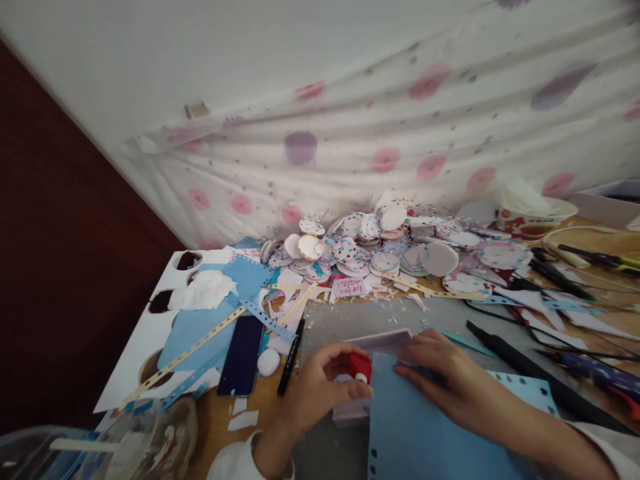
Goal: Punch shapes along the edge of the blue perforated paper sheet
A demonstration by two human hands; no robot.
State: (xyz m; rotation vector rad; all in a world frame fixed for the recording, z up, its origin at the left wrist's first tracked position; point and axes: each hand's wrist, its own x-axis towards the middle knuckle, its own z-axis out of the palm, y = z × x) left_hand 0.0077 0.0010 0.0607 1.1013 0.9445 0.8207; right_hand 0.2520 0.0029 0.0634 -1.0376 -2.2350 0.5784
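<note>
My left hand is closed around a small red craft punch with a white part, at the edge of a sheet of blue paper. My right hand lies on the upper part of that sheet, fingers stretched out and pressing on it. Small punched holes run along parts of the sheet's edges. Under and behind both hands is a pale, shallow open box, partly hidden by the paper and fingers.
Paper discs with coloured specks are heaped along the wall. To the left lie a dark phone, a black marker, punched strips and a white sheet with round cut-outs. Cables and tools are at right, a plastic tub front left.
</note>
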